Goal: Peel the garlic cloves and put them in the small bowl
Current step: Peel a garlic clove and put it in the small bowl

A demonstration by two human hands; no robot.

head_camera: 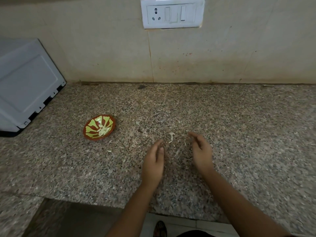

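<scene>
A small red bowl [89, 132] with a yellow-green pattern sits on the speckled granite counter [239, 117], left of my hands. Several pale peeled garlic cloves [103, 130] lie inside it. My left hand [153, 161] and my right hand [201, 151] hover just above the counter, palms facing each other, fingers straight and holding nothing. Between the fingertips lies a thin white strip of garlic skin [171, 138]. Another small white scrap of skin [109, 151] lies below the bowl.
A grey appliance [25, 86] stands at the left on the counter. The tiled wall behind carries a white socket and switch plate [172, 13]. The counter's front edge runs below my forearms, with floor and a sandalled foot [160, 229] beneath.
</scene>
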